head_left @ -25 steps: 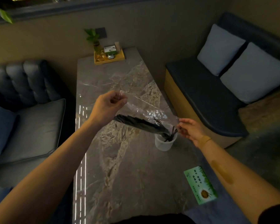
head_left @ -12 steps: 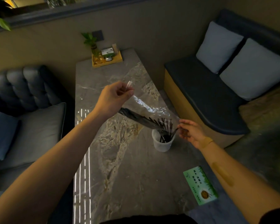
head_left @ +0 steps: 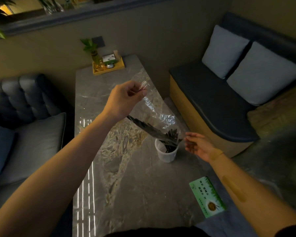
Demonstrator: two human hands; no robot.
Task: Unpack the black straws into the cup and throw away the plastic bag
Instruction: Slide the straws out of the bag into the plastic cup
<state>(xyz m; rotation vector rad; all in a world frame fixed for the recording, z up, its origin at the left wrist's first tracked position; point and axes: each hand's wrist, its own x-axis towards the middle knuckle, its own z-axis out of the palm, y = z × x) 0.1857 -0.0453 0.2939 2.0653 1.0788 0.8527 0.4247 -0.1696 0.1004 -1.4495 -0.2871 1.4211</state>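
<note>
My left hand [head_left: 125, 98] pinches the closed end of a clear plastic bag [head_left: 159, 113] and holds it high, so the bag slopes down to the right. Black straws [head_left: 154, 129] lie inside it, and their lower ends fan out of the bag's mouth into a white cup [head_left: 166, 152] standing on the marble table [head_left: 126, 185]. Just right of the cup and the bag's mouth, my right hand [head_left: 198, 146] hovers with its fingers apart; whether it touches the bag I cannot tell.
A green card [head_left: 208, 196] lies at the table's right edge near me. A yellow tray [head_left: 109, 67] with a plant and small items sits at the far end. A grey sofa [head_left: 24, 127] is on the left, a dark bench [head_left: 212, 103] with cushions on the right.
My left hand has lifted the bag's closed end higher, tilting it more steeply. More straws have slid toward the cup. My right hand has loosened from the bag's mouth.
</note>
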